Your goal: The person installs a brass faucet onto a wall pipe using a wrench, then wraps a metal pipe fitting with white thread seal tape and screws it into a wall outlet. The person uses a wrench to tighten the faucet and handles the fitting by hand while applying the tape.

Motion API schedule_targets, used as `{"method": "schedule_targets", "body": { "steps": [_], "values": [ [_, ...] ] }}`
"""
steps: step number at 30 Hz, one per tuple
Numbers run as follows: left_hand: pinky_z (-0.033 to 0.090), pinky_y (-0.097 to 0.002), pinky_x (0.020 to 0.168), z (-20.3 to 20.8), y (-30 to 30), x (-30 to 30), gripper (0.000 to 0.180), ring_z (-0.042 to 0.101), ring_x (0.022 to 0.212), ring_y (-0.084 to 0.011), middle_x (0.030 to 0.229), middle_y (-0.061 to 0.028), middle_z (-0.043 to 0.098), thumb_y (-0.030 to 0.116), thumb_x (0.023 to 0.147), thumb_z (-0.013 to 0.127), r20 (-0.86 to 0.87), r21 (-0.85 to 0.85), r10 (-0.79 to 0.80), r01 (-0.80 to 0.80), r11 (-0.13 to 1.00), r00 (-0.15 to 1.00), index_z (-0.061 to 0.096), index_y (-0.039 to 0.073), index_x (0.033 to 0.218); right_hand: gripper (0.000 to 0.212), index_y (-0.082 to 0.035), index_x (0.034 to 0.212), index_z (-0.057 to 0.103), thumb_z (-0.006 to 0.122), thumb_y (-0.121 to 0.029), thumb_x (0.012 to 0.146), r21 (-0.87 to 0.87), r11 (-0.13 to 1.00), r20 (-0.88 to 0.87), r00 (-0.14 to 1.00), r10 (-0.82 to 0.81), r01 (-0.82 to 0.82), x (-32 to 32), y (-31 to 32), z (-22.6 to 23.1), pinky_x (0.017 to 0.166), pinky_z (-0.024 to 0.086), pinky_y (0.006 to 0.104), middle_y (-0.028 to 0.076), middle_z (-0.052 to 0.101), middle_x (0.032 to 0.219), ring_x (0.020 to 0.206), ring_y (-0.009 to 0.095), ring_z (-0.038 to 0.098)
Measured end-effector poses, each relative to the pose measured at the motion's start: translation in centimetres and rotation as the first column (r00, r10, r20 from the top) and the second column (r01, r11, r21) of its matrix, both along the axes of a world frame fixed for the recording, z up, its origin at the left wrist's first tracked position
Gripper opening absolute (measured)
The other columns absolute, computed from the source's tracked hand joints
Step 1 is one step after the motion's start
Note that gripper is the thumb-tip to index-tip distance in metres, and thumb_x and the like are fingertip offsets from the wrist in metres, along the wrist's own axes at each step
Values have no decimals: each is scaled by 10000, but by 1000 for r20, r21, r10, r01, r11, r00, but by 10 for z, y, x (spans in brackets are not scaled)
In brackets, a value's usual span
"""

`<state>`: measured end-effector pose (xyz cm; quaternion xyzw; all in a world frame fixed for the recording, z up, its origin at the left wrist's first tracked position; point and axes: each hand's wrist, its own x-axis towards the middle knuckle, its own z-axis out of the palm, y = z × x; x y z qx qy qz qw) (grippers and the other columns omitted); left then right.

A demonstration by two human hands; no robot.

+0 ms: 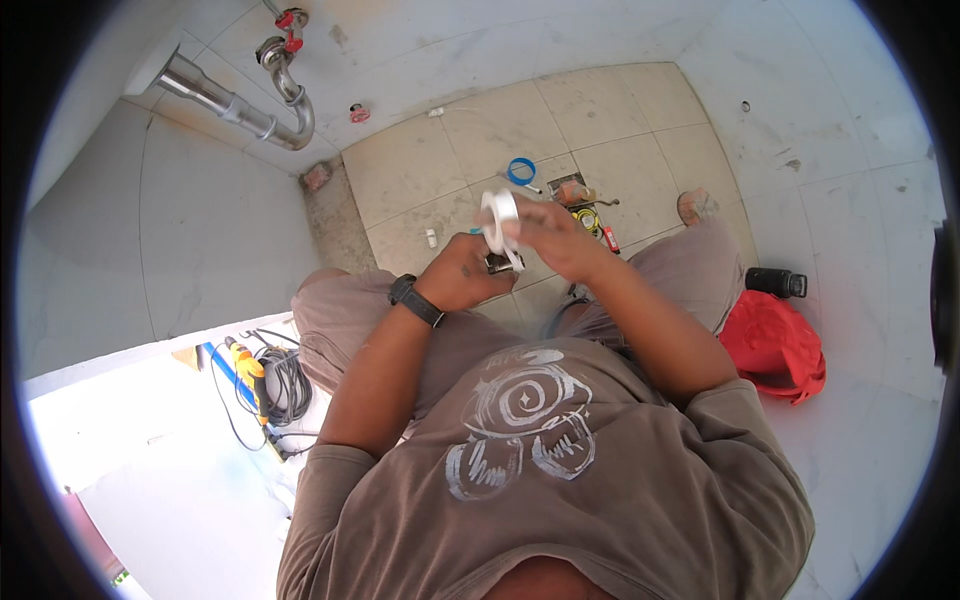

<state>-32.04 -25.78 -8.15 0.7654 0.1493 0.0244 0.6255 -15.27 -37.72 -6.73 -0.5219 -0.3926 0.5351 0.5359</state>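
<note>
My right hand, smeared a little by motion, grips a roll of white thread seal tape with its fingers closed at the roll's side. A white strip hangs from the roll down to a small metal fitting. Around that fitting my left hand is closed, with a dark watch on its wrist. Both hands are close together in front of my knees, above the tiled floor. Much of the fitting is hidden by the fingers, so its exact kind does not show.
Beyond my hands lie a blue ring, a yellow coil and a red piece. A chrome drain trap juts in at upper left. Right of me are a black bottle and red bag; left, a yellow power tool.
</note>
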Motion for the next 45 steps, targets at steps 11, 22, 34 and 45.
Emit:
{"method": "schedule_targets", "body": {
  "steps": [11, 22, 34, 45],
  "values": [
    [478, -245, 595, 3, 22, -4, 164, 596, 647, -68, 766, -11, 642, 91, 852, 741, 34, -32, 226, -225, 974, 974, 689, 7, 983, 481, 17, 1198, 678, 659, -412, 982, -410, 911, 430, 872, 235, -44, 10, -36, -24, 998, 448, 405, 224, 632, 1265, 1185, 282, 590],
    [542, -342, 762, -16, 9, 7, 263, 676, 803, -196, 885, -129, 709, 82, 781, 759, 357, 112, 18, -62, 992, 934, 693, -7, 1020, 411, -1, 1217, 685, 642, -344, 996, 141, 964, 290, 940, 179, -227, -11, -22, 38, 1172, 314, 443, 178, 581, 1425, 1429, 318, 429],
    [457, -270, 644, 7, 15, -4, 222, 546, 699, -75, 803, -10, 622, 117, 823, 759, 52, 30, 166, -168, 985, 985, 655, 26, 997, 633, 47, 1179, 688, 571, -547, 996, -405, 910, 485, 864, 134, 85, 15, -26, -35, 996, 457, 386, 234, 694, 1155, 1106, 301, 644],
    [525, -342, 749, 1, 9, 4, 274, 660, 828, -188, 891, -109, 693, 73, 770, 767, 110, 69, 169, -177, 982, 979, 653, 1, 1008, 427, -21, 1243, 677, 632, -366, 996, 72, 979, 360, 920, 153, -191, -7, -46, 34, 1192, 307, 458, 258, 485, 1516, 1516, 422, 297]
  ]
}}
